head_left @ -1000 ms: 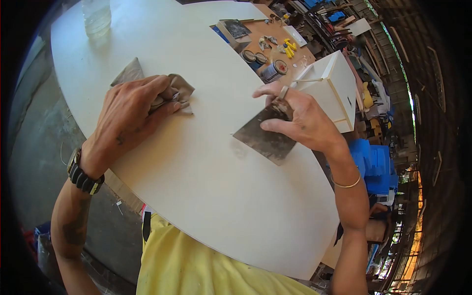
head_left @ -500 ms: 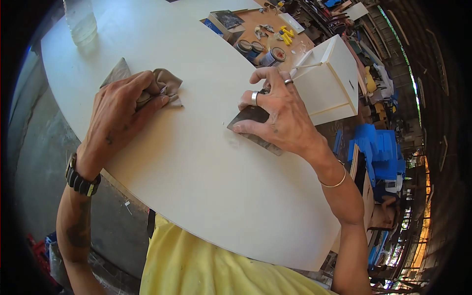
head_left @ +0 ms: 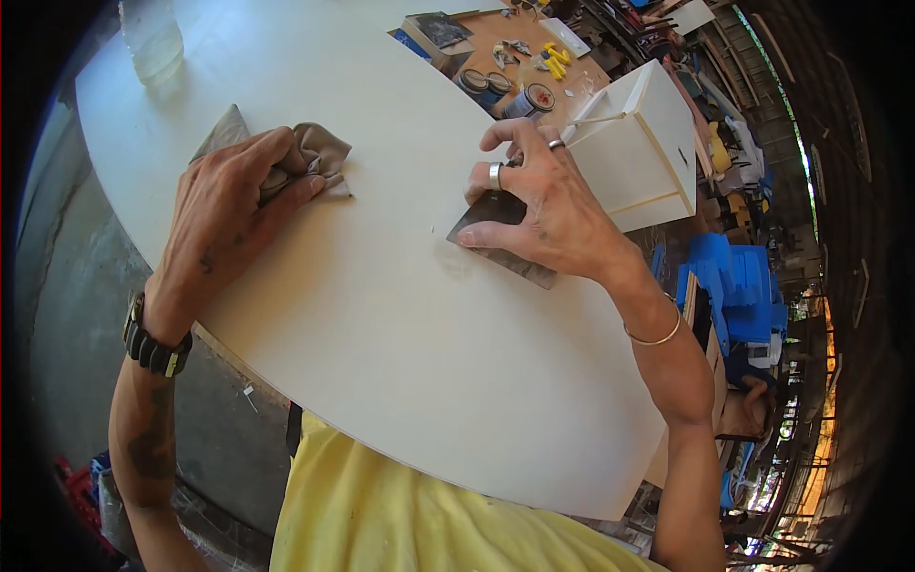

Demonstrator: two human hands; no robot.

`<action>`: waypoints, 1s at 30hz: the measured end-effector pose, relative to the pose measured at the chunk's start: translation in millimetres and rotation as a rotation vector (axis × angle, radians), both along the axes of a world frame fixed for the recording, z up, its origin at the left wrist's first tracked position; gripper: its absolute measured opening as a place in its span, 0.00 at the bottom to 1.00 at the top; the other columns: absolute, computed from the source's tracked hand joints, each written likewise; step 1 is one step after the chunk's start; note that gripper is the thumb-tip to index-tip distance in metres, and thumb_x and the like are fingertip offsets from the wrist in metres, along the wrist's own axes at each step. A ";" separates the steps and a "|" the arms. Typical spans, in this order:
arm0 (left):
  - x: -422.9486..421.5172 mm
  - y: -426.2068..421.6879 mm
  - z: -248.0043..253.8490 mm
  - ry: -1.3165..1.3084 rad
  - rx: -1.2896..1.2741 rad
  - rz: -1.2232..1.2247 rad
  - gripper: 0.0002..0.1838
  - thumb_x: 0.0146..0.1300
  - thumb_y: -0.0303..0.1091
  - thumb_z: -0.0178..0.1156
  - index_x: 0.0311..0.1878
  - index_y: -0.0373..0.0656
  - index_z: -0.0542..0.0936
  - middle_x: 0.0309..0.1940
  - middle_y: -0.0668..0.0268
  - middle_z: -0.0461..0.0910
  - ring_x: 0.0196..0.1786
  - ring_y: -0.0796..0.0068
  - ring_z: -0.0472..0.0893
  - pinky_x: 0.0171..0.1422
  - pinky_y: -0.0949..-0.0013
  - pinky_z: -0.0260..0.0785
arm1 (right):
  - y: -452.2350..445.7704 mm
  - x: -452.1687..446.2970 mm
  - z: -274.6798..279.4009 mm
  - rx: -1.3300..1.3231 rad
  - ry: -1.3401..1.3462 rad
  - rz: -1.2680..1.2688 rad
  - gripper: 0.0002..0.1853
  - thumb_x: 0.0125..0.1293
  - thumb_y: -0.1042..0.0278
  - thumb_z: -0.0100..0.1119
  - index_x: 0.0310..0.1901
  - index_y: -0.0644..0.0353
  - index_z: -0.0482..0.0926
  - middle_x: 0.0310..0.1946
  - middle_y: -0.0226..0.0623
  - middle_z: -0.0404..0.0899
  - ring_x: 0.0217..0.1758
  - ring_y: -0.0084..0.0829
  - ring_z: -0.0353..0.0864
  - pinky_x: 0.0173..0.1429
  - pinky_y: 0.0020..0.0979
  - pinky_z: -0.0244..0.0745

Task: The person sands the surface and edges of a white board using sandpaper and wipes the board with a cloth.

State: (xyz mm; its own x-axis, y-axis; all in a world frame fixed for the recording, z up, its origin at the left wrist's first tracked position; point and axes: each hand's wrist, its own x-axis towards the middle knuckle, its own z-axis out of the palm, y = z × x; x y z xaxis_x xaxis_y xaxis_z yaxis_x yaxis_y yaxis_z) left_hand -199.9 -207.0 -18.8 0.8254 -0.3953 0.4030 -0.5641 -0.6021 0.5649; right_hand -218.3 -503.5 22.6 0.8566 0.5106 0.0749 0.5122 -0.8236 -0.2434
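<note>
My left hand (head_left: 224, 214) is closed round a crumpled grey-beige cloth (head_left: 327, 157) and rests on the white panel (head_left: 381, 381). Folds of the cloth stick out on both sides of the fingers. Further right, my right hand (head_left: 562, 205) grips a dark flat scraper (head_left: 505, 262), thumb on its face and the other fingers bent over its far side. The scraper's long edge is close to the panel's surface; whether it touches, I cannot tell. A faint smudge and a tiny white crumb (head_left: 433, 229) lie on the panel just left of the scraper.
A clear container of liquid (head_left: 155, 48) stands at the panel's upper left. Beyond the panel, a brown worktop (head_left: 496, 38) bears several cans (head_left: 534, 100) and a yellow tool (head_left: 556, 62). A white box-like cabinet (head_left: 639, 153) stands right; a person (head_left: 753, 396) is behind, near blue items (head_left: 739, 286).
My right hand and the scraper have shifted slightly right and up. My left hand stays on the cloth, almost unmoved.
</note>
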 end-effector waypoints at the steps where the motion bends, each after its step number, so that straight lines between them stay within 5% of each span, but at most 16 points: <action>1: -0.3 -0.1 -1.0 0.008 -0.002 0.006 0.11 0.61 0.32 0.66 0.34 0.38 0.73 0.27 0.60 0.78 0.30 0.59 0.78 0.37 0.61 0.69 | 1.0 -2.2 0.4 -0.024 -0.009 0.011 0.20 0.51 0.47 0.75 0.39 0.51 0.84 0.55 0.39 0.68 0.61 0.50 0.67 0.71 0.51 0.58; 3: 0.4 0.1 -2.4 0.021 -0.005 0.019 0.12 0.60 0.31 0.68 0.34 0.37 0.74 0.27 0.60 0.79 0.28 0.63 0.76 0.37 0.63 0.68 | 4.4 -6.7 1.7 -0.071 -0.031 0.035 0.21 0.50 0.49 0.77 0.39 0.55 0.83 0.55 0.38 0.67 0.59 0.46 0.68 0.65 0.46 0.67; 6: 1.2 0.2 -3.3 0.048 0.007 0.038 0.12 0.60 0.31 0.68 0.34 0.37 0.74 0.28 0.61 0.79 0.29 0.63 0.77 0.38 0.64 0.68 | 2.8 -4.0 0.9 -0.058 -0.040 0.020 0.21 0.50 0.49 0.77 0.38 0.54 0.83 0.55 0.38 0.67 0.60 0.46 0.68 0.65 0.46 0.66; 9: 0.8 0.7 -3.6 0.039 0.003 0.031 0.12 0.61 0.31 0.68 0.34 0.37 0.74 0.28 0.61 0.79 0.29 0.63 0.78 0.38 0.63 0.69 | 3.4 -7.8 1.1 -0.057 -0.029 0.038 0.18 0.53 0.48 0.73 0.39 0.50 0.84 0.56 0.40 0.68 0.62 0.52 0.66 0.72 0.56 0.55; 18: 0.6 -0.8 -2.6 0.050 -0.012 0.032 0.12 0.61 0.31 0.68 0.35 0.37 0.75 0.29 0.60 0.80 0.31 0.62 0.79 0.39 0.64 0.69 | 0.7 -4.5 2.7 -0.062 -0.057 0.053 0.17 0.54 0.47 0.72 0.40 0.48 0.84 0.56 0.39 0.69 0.64 0.50 0.66 0.72 0.58 0.54; 21: 1.2 1.1 -4.9 0.020 0.000 0.028 0.12 0.61 0.31 0.68 0.35 0.37 0.75 0.29 0.60 0.80 0.31 0.62 0.79 0.38 0.64 0.69 | 1.9 -3.1 0.9 -0.065 -0.018 0.054 0.20 0.50 0.50 0.76 0.38 0.54 0.82 0.56 0.39 0.68 0.60 0.49 0.66 0.67 0.48 0.64; 24: 1.1 0.2 -4.0 0.013 -0.010 0.021 0.12 0.61 0.31 0.68 0.35 0.37 0.75 0.29 0.60 0.80 0.30 0.62 0.78 0.38 0.64 0.69 | 8.1 -7.2 5.7 -0.105 -0.017 0.058 0.18 0.53 0.46 0.72 0.40 0.48 0.84 0.57 0.37 0.69 0.65 0.47 0.65 0.72 0.60 0.54; 30: 0.5 -0.4 -1.8 0.004 0.005 0.025 0.11 0.61 0.33 0.66 0.34 0.38 0.73 0.26 0.59 0.79 0.30 0.58 0.79 0.37 0.62 0.71 | 6.4 -6.1 2.3 -0.106 -0.045 0.106 0.19 0.53 0.45 0.72 0.40 0.49 0.85 0.57 0.37 0.69 0.65 0.45 0.65 0.70 0.59 0.57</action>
State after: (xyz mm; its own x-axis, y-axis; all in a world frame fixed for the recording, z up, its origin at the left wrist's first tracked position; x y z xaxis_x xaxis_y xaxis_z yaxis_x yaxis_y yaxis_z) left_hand -199.4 -207.4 -20.6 0.8366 -0.3768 0.3977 -0.5468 -0.6184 0.5644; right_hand -224.4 -497.2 24.9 0.7947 0.6047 0.0529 0.6058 -0.7844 -0.1331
